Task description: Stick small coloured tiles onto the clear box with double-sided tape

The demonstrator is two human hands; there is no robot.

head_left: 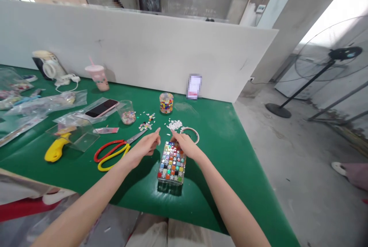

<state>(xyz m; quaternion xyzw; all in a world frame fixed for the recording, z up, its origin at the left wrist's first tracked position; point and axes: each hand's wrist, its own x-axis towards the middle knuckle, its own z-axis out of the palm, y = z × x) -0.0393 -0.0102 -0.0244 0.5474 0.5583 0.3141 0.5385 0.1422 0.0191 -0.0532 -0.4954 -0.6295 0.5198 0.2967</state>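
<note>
A clear box with a top covered in coloured mosaic tiles stands on the green table right in front of me. My right hand rests at the box's far edge, its fingers curled toward a small heap of white tile chips. My left hand hovers just left of the box with the index finger stretched out and the other fingers loosely curled; nothing shows in it. Red and yellow scissors lie just left of that hand.
A ring, a tiled jar, a clear cup of chips, loose coloured chips, a phone, plastic bags, a yellow tool, a pink cup. A white partition backs the table; its right edge drops to the floor, fan beyond.
</note>
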